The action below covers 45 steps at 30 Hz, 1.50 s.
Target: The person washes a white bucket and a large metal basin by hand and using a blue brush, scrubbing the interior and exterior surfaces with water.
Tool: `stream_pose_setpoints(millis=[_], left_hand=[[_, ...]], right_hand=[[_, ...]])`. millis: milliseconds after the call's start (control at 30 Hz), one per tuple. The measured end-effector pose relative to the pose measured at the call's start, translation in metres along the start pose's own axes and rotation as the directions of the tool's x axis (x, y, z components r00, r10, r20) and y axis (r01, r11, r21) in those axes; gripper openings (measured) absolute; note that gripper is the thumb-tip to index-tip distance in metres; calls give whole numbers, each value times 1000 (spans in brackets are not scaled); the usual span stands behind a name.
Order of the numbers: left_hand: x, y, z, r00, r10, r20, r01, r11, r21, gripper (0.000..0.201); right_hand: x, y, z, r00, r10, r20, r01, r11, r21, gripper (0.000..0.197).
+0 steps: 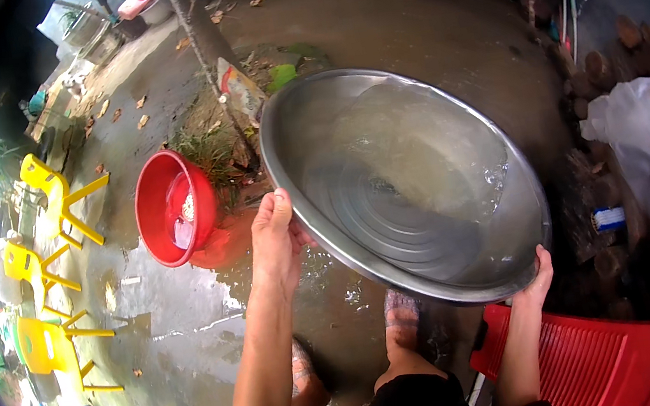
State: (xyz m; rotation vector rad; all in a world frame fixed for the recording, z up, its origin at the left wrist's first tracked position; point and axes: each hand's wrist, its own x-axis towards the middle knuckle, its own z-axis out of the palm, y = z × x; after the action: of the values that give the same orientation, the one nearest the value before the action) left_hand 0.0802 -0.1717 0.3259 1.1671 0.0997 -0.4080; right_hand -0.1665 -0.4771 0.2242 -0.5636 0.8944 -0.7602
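In the head view, a wide metal basin is being held aloft at the centre of the frame, tipped toward the upper right, with cloudy water pooled inside. Its left rim is pinched by the left hand, thumb laid over the edge; its lower-right rim is clasped by the right hand, though how the fingers are placed beneath cannot be told. At centre left a red tub is seen on the wet ground, its contents too unclear to name. Three yellow chairs are lined up at the far left. A red ridged board is spotted at lower right, and a white sheet is draped above it.
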Motion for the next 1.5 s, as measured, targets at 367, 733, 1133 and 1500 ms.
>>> stream_pose_setpoints(millis=[367,733,1133,1500], left_hand=[[3,-1,-1,999,40,-21,-40,999,-22,19],[14,11,23,992,62,111,-61,998,-15,19],[5,10,3,998,61,20,-62,998,29,26],[-1,6,-6,998,-57,-3,57,995,76,33]], right_hand=[[-5,15,-5,990,-86,-112,90,996,25,14],[-2,8,-4,995,-26,-100,38,992,122,20],[-25,9,14,987,-87,-133,95,994,53,19],[-16,11,9,990,-80,-118,82,997,14,18]])
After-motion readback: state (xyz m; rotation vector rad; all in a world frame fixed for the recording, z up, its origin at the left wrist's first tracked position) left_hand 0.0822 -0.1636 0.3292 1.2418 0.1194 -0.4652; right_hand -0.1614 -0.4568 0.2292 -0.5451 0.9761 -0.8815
